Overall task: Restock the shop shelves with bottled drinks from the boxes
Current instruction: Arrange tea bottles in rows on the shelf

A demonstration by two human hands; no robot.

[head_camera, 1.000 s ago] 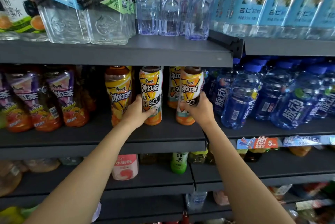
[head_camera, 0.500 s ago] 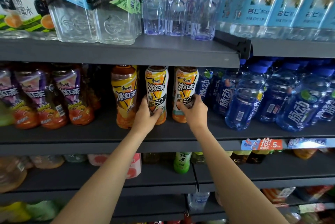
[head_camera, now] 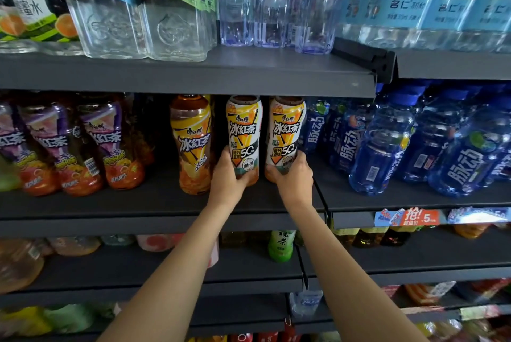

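Two iced tea bottles with white and yellow labels stand upright side by side on the dark middle shelf (head_camera: 154, 203). My left hand (head_camera: 228, 175) grips the lower part of the left bottle (head_camera: 244, 126). My right hand (head_camera: 293, 175) grips the lower part of the right bottle (head_camera: 287, 128). Both bottle tops reach up close under the shelf above. A third iced tea bottle (head_camera: 190, 142) with a fuller yellow label stands just left of them, untouched.
Purple-labelled tea bottles (head_camera: 105, 148) fill the left of the same shelf, blue drink bottles (head_camera: 381, 148) the right. Clear soda bottles (head_camera: 177, 15) and water bottles stand on the shelf above. Lower shelves hold a green tea bottle (head_camera: 280, 245) and other drinks. A price tag (head_camera: 414, 217) hangs on the right shelf edge.
Both hands have pushed the two bottles further back onto the shelf and brought them upright, closer together. The right bottle was tilted a second ago.
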